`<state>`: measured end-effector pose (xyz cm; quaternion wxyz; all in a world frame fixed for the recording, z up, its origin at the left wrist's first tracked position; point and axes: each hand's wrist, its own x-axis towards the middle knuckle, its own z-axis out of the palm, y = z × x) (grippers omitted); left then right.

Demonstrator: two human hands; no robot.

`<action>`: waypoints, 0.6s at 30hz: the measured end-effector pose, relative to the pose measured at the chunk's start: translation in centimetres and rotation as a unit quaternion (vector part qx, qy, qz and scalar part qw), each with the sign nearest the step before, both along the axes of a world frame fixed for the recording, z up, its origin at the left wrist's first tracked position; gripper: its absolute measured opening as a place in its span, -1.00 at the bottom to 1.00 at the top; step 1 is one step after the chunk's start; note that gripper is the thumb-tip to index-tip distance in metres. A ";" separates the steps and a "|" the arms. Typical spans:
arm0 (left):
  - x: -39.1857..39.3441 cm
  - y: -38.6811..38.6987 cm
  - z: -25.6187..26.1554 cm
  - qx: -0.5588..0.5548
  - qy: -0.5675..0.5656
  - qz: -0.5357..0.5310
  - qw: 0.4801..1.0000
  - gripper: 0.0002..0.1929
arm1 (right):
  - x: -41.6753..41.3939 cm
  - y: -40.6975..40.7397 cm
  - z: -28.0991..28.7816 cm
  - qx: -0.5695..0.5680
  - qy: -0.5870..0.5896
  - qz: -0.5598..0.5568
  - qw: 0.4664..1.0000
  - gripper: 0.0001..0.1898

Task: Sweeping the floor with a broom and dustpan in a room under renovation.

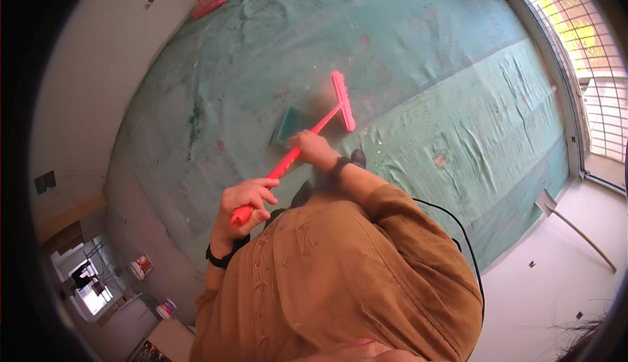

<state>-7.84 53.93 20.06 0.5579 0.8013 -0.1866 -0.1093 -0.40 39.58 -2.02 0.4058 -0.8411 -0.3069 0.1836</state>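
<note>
My left hand [248, 202] is closed around the end of the red handle of a push broom [344, 102]. Farther down the same handle, my right hand [314, 148] grips it near the middle. The broom's pinkish-red head and bristles lie ahead of my feet, over the green floor covering [402, 58]. Just left of the broom's lower handle is a green dustpan-like object [288, 125], partly behind my right hand; its exact kind is unclear. A dark shoe [358, 158] shows beyond my right wrist.
Another red broom [210, 7] leans by the far left wall. A long-handled shovel [545, 203] rests against the right wall. Buckets [142, 267] stand at lower left. The covering has wrinkles and raised folds. A black cable [458, 222] hangs beside my right side. A barred window [588, 58] is at right.
</note>
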 end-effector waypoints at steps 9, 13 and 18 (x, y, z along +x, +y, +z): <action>2.7 -4.0 -4.1 -0.032 0.014 -0.069 0.997 -0.86 | 2.7 -6.9 -2.8 0.004 -0.063 -0.167 0.984 -0.81; 2.5 -4.9 -4.0 0.000 0.016 -0.112 0.994 -0.86 | 0.8 -6.1 -4.5 0.072 -0.065 -0.236 0.967 -0.84; 0.7 -3.3 -1.1 0.042 0.010 -0.079 0.996 -0.86 | -2.6 -1.9 -2.9 0.132 -0.021 -0.189 0.973 -0.83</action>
